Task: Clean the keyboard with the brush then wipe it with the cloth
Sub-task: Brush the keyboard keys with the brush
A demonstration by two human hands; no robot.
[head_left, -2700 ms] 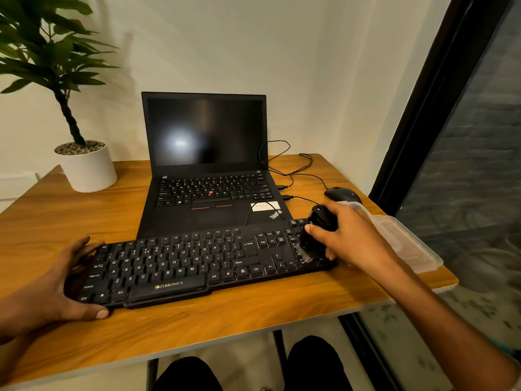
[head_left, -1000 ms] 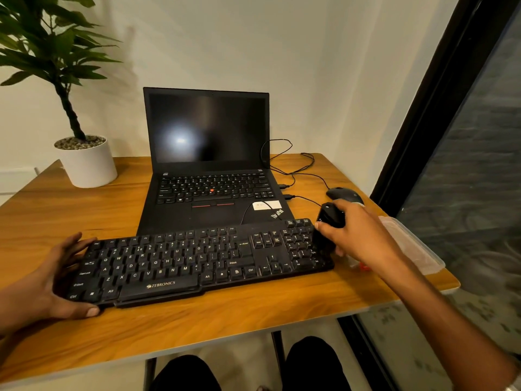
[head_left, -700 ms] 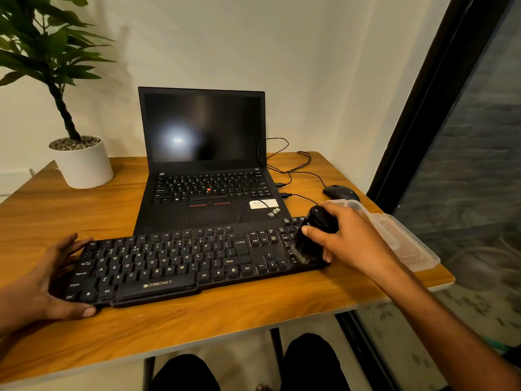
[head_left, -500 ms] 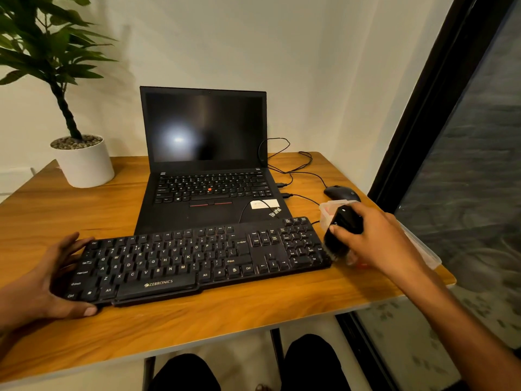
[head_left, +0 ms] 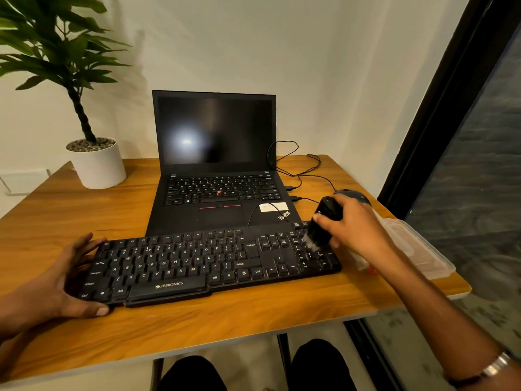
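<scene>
Head view: right hand (head_left: 352, 227) grips the brush (head_left: 321, 224), bristles down on the keyboard (head_left: 203, 263) number pad (right end); left hand (head_left: 53, 283), fingers spread, braces its left edge. Heavy strokes could skid it toward the laptop (head_left: 220, 176).

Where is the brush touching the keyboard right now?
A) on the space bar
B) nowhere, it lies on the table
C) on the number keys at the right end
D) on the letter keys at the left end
C: the right hand holds the brush with its bristles on the right-end keys of the keyboard.
</scene>
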